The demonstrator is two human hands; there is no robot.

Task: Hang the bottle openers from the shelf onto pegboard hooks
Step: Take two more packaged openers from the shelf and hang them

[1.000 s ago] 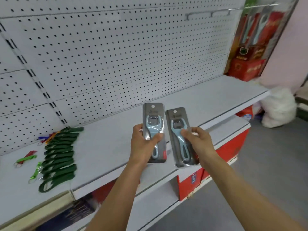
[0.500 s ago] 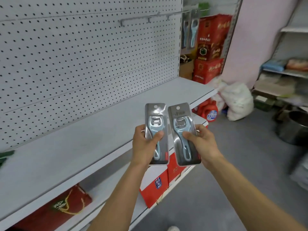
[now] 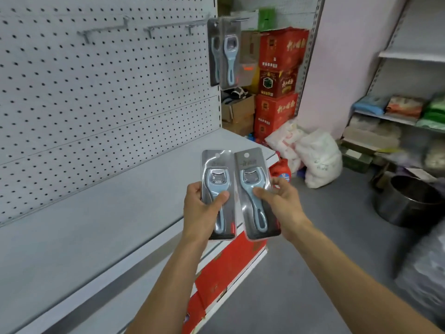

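I hold two packaged pale-blue bottle openers side by side above the shelf's right end. My left hand (image 3: 201, 210) grips the left bottle opener pack (image 3: 218, 179) by its lower half. My right hand (image 3: 281, 201) grips the right bottle opener pack (image 3: 254, 179), tilted slightly left. Each card has a hang hole at the top. Two more packaged openers (image 3: 226, 51) hang at the pegboard's upper right edge. Bare metal hooks (image 3: 154, 30) stick out of the white pegboard (image 3: 96, 92) to their left.
The grey shelf (image 3: 108, 225) runs below the pegboard. Red cartons (image 3: 279, 75) are stacked beyond its right end, with white sacks (image 3: 313, 157) on the floor. A metal pot (image 3: 409, 203) and a side rack (image 3: 397, 112) stand at right. Red boxes (image 3: 231, 263) sit under the shelf.
My view has swung right along the shelf; the green straps have left the view. Both hands keep the same grip on the two packs, now nearer the hanging openers and hooks.
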